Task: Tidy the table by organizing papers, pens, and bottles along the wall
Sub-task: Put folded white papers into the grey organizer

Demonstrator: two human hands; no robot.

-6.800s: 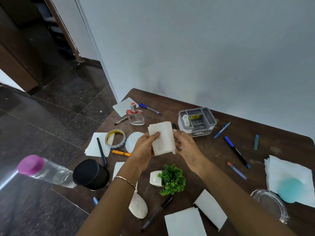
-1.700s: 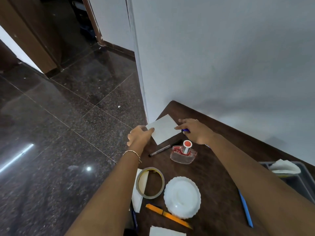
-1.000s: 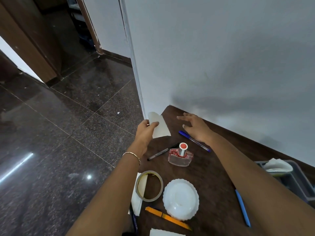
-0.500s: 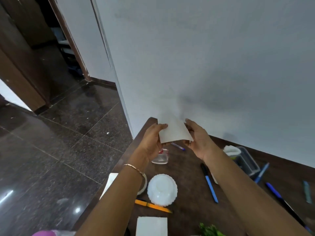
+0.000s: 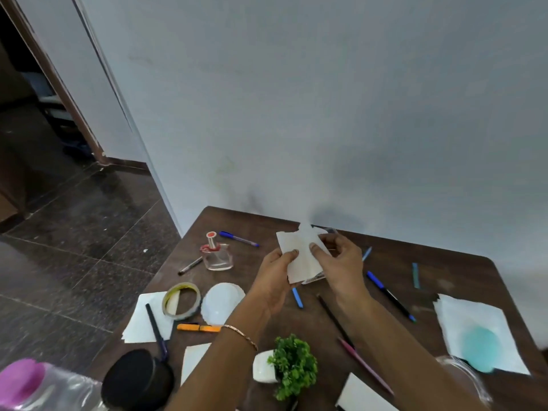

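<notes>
Above the middle of the brown table (image 5: 385, 253), both hands hold a white sheet of paper (image 5: 299, 256). My left hand (image 5: 274, 277) pinches its left lower edge and my right hand (image 5: 341, 265) pinches its right side. The grey organizer tray is almost hidden behind the paper and my right hand. A small glass bottle with a red cap (image 5: 216, 253) stands at the back left. Pens lie scattered: a blue one (image 5: 238, 239) near the wall, a black-and-blue one (image 5: 390, 295) on the right, an orange one (image 5: 198, 327) at the left.
Other papers lie at the left edge (image 5: 142, 321), at the right under a teal disc (image 5: 477, 348), and at the front (image 5: 364, 396). A tape roll (image 5: 181, 301), a white plate (image 5: 222, 304), a small green plant (image 5: 293, 366), a black cup (image 5: 136, 378) and a pink-capped bottle (image 5: 20, 384) are nearby.
My left hand lifted the paper from the table's back-left corner, my right hand joined it, and both carried it right toward the middle. The view swung back to the whole table.
</notes>
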